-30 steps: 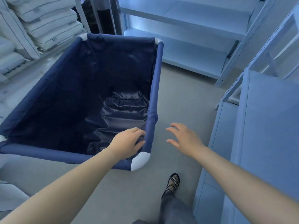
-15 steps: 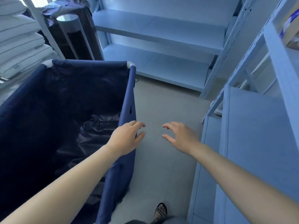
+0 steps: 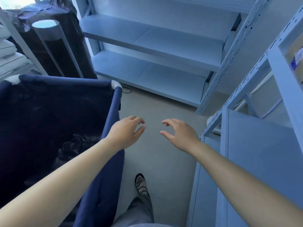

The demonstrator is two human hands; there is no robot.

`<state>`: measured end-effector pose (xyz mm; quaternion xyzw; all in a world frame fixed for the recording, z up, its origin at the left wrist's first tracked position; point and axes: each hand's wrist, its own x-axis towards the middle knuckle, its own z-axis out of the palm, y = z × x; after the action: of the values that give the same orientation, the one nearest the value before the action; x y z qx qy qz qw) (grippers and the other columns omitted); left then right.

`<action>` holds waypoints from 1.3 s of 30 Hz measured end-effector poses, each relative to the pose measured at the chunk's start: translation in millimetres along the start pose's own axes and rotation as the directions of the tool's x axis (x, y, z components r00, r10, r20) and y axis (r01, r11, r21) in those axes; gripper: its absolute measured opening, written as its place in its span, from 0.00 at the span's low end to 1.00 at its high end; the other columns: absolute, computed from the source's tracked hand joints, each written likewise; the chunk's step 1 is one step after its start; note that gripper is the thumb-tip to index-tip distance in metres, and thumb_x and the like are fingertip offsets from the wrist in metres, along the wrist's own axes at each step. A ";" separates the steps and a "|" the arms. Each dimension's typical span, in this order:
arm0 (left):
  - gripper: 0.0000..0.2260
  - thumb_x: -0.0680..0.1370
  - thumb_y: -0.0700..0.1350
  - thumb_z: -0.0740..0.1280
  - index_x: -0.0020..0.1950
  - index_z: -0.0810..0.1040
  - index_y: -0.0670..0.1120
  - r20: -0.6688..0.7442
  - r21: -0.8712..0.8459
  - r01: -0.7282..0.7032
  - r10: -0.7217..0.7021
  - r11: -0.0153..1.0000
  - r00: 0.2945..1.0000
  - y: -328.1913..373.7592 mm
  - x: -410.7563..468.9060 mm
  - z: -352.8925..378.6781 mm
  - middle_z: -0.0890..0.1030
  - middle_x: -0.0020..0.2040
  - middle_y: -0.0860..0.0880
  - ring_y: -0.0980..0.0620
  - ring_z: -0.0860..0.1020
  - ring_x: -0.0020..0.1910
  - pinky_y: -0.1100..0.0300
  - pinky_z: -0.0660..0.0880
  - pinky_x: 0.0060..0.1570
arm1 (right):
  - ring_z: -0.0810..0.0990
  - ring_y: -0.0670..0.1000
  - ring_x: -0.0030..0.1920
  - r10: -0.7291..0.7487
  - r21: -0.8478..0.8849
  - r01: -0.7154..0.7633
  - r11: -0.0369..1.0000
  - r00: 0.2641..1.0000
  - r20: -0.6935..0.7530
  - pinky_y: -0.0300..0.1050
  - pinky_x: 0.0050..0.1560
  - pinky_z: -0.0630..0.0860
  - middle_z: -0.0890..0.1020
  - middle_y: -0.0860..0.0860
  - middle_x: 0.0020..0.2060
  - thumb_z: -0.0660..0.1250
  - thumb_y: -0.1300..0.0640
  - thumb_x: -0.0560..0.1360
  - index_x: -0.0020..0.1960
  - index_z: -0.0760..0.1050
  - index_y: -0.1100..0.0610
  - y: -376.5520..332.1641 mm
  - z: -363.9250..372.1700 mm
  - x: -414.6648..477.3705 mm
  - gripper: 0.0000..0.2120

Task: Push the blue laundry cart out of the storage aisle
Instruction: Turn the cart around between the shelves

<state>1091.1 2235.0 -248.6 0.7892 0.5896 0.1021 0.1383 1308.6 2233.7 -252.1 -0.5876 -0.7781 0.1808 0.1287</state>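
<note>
Two hands are out in front, and neither has hold of anything. The left hand (image 3: 126, 130) hangs over the floor (image 3: 157, 108) just right of the cart's right rail, and the right hand (image 3: 179, 134) is a little further right. Each grip is released, with the fingers loosely curled. The blue laundry cart (image 3: 57, 102) stands on the left of the aisle. Its far end is close to a dark wrapped roll (image 3: 54, 46) and some stacked bedding (image 3: 8, 51), and its right side faces the strip of floor that runs to the far shelving (image 3: 147, 40).

The main risk, as I judge it, is a push from where the person stands now, alongside the cart and not behind it. A shove on that right rail would likely swing the far end left into the roll and bedding, or send it crooked toward the far shelving. The rail is cloth-covered and the sides are soft fabric, so a one-handed grip may sag or slip before the cart moves.

A thin cable (image 3: 127, 91) lies on the floor just beyond the far right corner. A wheel could snag on it, though the wheels are hidden from here, so I can't say how they sit.

The gap to the right-hand shelving (image 3: 255, 153) is narrow. The sandalled foot (image 3: 141, 185) is near the cart's side and could be clipped if the cart pivots right.
</note>
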 end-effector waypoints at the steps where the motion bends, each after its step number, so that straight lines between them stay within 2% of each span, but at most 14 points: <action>1: 0.16 0.80 0.56 0.55 0.63 0.72 0.52 -0.001 0.002 0.002 -0.002 1.000 1.000 -4.7 20.0 -0.8 0.76 0.62 0.54 0.52 0.77 0.53 0.54 0.76 0.48 | 0.75 0.48 0.58 0.002 0.010 -0.002 1.000 1.000 -0.008 0.45 0.50 0.72 0.78 0.45 0.58 0.63 0.43 0.76 0.63 0.71 0.48 4.9 -2.1 19.1 0.18; 6: 0.16 0.80 0.56 0.55 0.64 0.72 0.53 0.010 0.002 -0.010 0.010 1.000 1.000 -25.7 121.6 -13.4 0.76 0.62 0.54 0.52 0.77 0.54 0.56 0.74 0.45 | 0.75 0.48 0.58 0.018 0.039 -0.017 0.999 1.000 -0.012 0.43 0.48 0.70 0.77 0.45 0.58 0.62 0.42 0.76 0.63 0.71 0.47 28.3 -23.7 113.2 0.18; 12: 0.16 0.80 0.55 0.56 0.64 0.72 0.50 -0.018 -0.010 -0.018 0.017 1.000 1.000 -50.2 229.0 -31.1 0.77 0.63 0.51 0.50 0.75 0.60 0.50 0.74 0.56 | 0.73 0.47 0.59 0.030 0.029 -0.030 0.999 0.999 -0.023 0.45 0.50 0.71 0.77 0.44 0.58 0.61 0.42 0.76 0.62 0.71 0.47 55.1 -45.7 212.8 0.17; 14: 0.16 0.80 0.55 0.56 0.64 0.72 0.51 -0.026 -0.001 -0.004 0.004 1.000 1.000 -60.5 255.6 -33.2 0.77 0.63 0.51 0.49 0.75 0.60 0.52 0.74 0.54 | 0.72 0.47 0.60 0.016 0.029 -0.016 0.999 1.000 0.002 0.45 0.51 0.71 0.76 0.44 0.59 0.61 0.42 0.76 0.62 0.70 0.47 62.5 -46.7 241.8 0.17; 18: 0.15 0.80 0.56 0.56 0.63 0.72 0.53 -0.040 0.041 0.059 -0.057 0.997 0.998 -86.2 305.7 -33.0 0.76 0.62 0.53 0.51 0.77 0.57 0.58 0.69 0.42 | 0.72 0.48 0.61 -0.023 0.047 0.021 0.999 0.999 0.047 0.47 0.54 0.73 0.76 0.45 0.59 0.61 0.43 0.76 0.62 0.71 0.47 74.1 -47.6 307.5 0.17; 21: 0.15 0.80 0.56 0.56 0.63 0.72 0.52 -0.044 0.046 0.110 -0.108 0.993 0.993 -102.0 339.9 -35.3 0.76 0.62 0.53 0.51 0.77 0.56 0.58 0.72 0.42 | 0.72 0.48 0.60 -0.081 0.048 0.078 0.996 0.994 0.077 0.48 0.55 0.73 0.76 0.45 0.59 0.61 0.43 0.76 0.62 0.71 0.48 80.9 -49.1 355.3 0.17; 27: 0.16 0.80 0.56 0.55 0.65 0.71 0.52 -0.068 0.062 0.240 -0.236 0.969 0.969 -127.6 433.9 -48.7 0.75 0.63 0.53 0.52 0.76 0.56 0.57 0.74 0.45 | 0.72 0.48 0.59 -0.205 0.046 0.202 0.978 0.974 0.098 0.41 0.47 0.65 0.77 0.45 0.58 0.60 0.43 0.77 0.62 0.71 0.49 99.5 -64.8 478.3 0.17; 30: 0.17 0.80 0.57 0.55 0.65 0.70 0.52 -0.079 0.079 0.289 -0.283 0.954 0.956 -135.6 470.3 -55.5 0.76 0.63 0.53 0.51 0.76 0.58 0.55 0.75 0.48 | 0.72 0.47 0.60 -0.287 0.036 0.285 0.958 0.952 0.110 0.39 0.47 0.63 0.76 0.44 0.59 0.58 0.42 0.77 0.63 0.71 0.48 105.2 -71.2 528.5 0.18; 34: 0.18 0.80 0.58 0.54 0.65 0.71 0.53 -0.151 0.098 0.366 -0.349 0.926 0.925 -154.9 485.2 -61.1 0.77 0.61 0.54 0.51 0.76 0.57 0.58 0.72 0.47 | 0.71 0.46 0.60 -0.428 0.054 0.424 0.904 0.894 0.132 0.40 0.49 0.65 0.76 0.43 0.60 0.58 0.41 0.77 0.63 0.71 0.47 99.0 -70.4 581.4 0.18; 39: 0.18 0.79 0.58 0.55 0.64 0.72 0.52 -0.245 0.047 0.550 -0.525 0.834 0.815 -197.7 471.0 -77.4 0.79 0.58 0.53 0.51 0.78 0.54 0.57 0.73 0.46 | 0.72 0.47 0.61 -0.579 0.125 0.566 0.815 0.782 0.231 0.43 0.54 0.70 0.76 0.44 0.60 0.59 0.42 0.77 0.62 0.72 0.49 52.1 -51.9 643.9 0.18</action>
<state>1021.3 2746.9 -243.6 0.5805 0.8051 0.1120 0.0491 1197.2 2872.0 -235.6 -0.2919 -0.9249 0.2268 0.0894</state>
